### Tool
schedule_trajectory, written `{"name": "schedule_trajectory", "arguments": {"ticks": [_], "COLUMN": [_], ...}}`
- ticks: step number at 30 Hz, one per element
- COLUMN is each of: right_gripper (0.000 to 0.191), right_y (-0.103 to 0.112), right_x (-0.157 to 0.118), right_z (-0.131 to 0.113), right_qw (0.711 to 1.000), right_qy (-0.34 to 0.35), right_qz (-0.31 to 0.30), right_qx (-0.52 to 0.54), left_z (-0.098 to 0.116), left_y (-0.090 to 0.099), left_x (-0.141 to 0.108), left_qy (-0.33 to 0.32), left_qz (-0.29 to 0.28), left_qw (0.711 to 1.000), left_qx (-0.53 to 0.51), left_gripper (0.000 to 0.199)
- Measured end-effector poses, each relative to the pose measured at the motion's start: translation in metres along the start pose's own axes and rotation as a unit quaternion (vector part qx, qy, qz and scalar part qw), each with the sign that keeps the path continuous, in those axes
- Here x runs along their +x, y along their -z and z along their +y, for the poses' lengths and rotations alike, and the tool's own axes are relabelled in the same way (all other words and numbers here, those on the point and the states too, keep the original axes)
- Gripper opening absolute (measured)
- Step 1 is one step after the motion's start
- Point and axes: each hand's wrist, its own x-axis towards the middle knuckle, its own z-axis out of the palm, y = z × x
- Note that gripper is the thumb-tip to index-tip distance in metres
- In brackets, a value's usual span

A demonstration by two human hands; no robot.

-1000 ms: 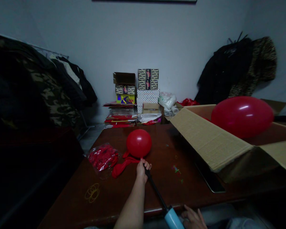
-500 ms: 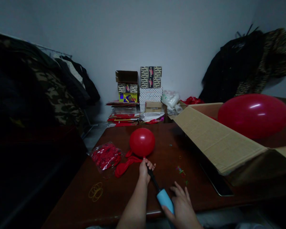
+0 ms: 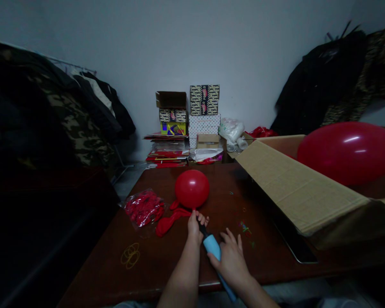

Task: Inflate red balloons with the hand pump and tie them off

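Observation:
A round, partly inflated red balloon (image 3: 191, 189) stands off the end of a hand balloon pump (image 3: 212, 247), which has a light blue body and a black front end. With closed fingers, my left hand (image 3: 197, 225) pinches the balloon's neck against the pump's tip, mostly hiding that joint. My right hand (image 3: 232, 259) holds the blue body between thumb and palm, its other fingers loosely stretched. To the left of my left hand lie limp red balloons (image 3: 167, 223) and a clear bag of red balloons (image 3: 144, 208).
Yellow rubber bands (image 3: 130, 255) lie at the table's front left, small coloured bands (image 3: 244, 229) to the right. An open cardboard box (image 3: 295, 184) holds a large red balloon (image 3: 346, 153); a dark flat device (image 3: 293, 239) lies below its flap. Stacked boxes (image 3: 204, 100) stand behind the table (image 3: 218, 182).
My right hand has pushed the pump's blue body forward and left, toward my left hand, so less black shaft shows. My left hand still pinches the balloon neck. The view has shifted slightly.

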Motion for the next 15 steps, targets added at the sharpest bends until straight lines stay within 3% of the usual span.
{"name": "schedule_trajectory", "arguments": {"ticks": [5,8,11,15], "right_gripper": [0.042,0.046,0.049,0.03], "right_y": [0.005,0.005,0.0,-0.011], "right_x": [-0.02,-0.043,-0.068,-0.095], "right_z": [0.006,0.026,0.053,0.075], "right_qw": [1.0,0.999,0.995,0.996], "right_qy": [0.006,0.012,0.025,-0.008], "right_qz": [-0.007,-0.034,-0.1,-0.087], "right_qx": [-0.002,-0.005,-0.001,-0.012], "left_z": [0.0,0.001,0.001,0.0], "left_y": [0.0,0.0,-0.001,-0.001], "left_x": [-0.002,-0.002,-0.001,-0.002], "left_qy": [-0.012,-0.009,-0.004,-0.004], "left_qz": [-0.004,-0.001,0.006,0.009], "left_qw": [1.0,1.0,1.0,1.0], "left_qx": [0.0,0.0,-0.008,-0.013], "left_gripper": [0.031,0.033,0.031,0.026]}}
